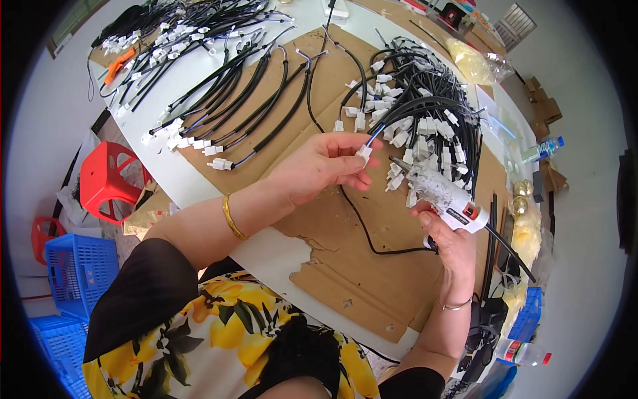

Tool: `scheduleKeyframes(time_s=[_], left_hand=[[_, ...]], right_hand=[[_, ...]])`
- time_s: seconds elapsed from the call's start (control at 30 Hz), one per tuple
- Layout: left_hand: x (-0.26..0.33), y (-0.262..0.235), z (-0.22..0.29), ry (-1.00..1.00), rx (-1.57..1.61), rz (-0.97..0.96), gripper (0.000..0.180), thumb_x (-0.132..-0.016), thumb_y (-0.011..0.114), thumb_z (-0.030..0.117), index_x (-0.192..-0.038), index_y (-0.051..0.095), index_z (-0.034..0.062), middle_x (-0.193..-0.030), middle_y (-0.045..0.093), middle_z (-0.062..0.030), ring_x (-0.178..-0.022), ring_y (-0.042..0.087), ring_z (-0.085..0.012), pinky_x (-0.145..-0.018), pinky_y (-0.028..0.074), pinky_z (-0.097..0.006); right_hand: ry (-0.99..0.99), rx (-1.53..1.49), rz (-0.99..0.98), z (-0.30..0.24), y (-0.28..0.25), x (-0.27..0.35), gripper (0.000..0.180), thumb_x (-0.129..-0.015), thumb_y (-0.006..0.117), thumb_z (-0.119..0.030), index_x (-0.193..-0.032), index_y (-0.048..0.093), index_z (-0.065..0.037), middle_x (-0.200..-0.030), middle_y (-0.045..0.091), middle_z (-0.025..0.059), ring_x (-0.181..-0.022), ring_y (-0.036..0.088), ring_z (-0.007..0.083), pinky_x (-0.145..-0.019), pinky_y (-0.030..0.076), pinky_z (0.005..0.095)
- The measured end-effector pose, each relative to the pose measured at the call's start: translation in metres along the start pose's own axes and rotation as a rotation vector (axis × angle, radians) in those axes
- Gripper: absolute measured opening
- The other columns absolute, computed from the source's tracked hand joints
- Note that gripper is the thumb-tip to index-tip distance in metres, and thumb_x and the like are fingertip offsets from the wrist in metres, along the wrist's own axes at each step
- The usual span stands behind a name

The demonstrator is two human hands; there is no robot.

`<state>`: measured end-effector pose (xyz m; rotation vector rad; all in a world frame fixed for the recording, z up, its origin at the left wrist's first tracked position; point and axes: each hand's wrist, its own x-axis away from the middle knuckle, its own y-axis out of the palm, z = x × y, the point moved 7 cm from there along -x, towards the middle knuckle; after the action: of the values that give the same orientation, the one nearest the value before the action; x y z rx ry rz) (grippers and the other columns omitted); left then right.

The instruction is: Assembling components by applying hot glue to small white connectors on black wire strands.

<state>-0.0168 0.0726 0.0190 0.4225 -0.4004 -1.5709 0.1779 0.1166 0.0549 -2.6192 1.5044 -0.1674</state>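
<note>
The small white plastic connector [363, 152] on its limp black cable looks light and slippery, best pinched by its body as the left hand [318, 169] does, grip clamped on it, while the right hand [450, 245] is closed round the white glue gun [446, 197].

A white table [262, 256] carries it all, with a torn brown cardboard sheet [352, 266] spread across it under both hands. Beyond the left hand [319, 169], rows of black cable harnesses [246, 100] with white connectors lie on the cardboard. Just past the right hand [448, 243], a tangled heap of black cables with white plugs [419, 110] sits piled up. Far off beyond the left hand, another cable bundle [179, 30] rests on the tabletop.
</note>
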Motion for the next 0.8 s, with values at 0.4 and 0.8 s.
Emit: scheduleKeyframes(time_s=[0.4, 0.8], left_hand=[[0.001, 0.0039, 0.0001, 0.085, -0.145, 0.038, 0.035, -0.084, 0.045, -0.004, -0.118, 0.042, 0.0036, -0.1, 0.06, -0.0101, -0.079, 0.058, -0.0121, -0.074, 0.049, -0.027], [-0.0002, 0.0049, -0.0031, 0.059, -0.135, 0.002, 0.034, -0.085, 0.046, -0.002, -0.119, 0.041, 0.004, -0.099, 0.06, -0.0105, -0.079, 0.058, -0.0123, -0.074, 0.049, -0.027]], right_hand=[[0.053, 0.148, 0.062, 0.0007, 0.0018, 0.0019, 0.022, -0.07, 0.071, -0.009, -0.089, 0.061, -0.003, -0.079, 0.063, 0.0027, -0.075, 0.057, 0.0097, -0.068, 0.045, 0.0223], [0.054, 0.061, 0.042, 0.005, 0.0086, 0.0019, 0.021, -0.07, 0.072, -0.01, -0.088, 0.062, -0.004, -0.077, 0.06, -0.0012, -0.069, 0.053, 0.0056, -0.061, 0.043, 0.0199]])
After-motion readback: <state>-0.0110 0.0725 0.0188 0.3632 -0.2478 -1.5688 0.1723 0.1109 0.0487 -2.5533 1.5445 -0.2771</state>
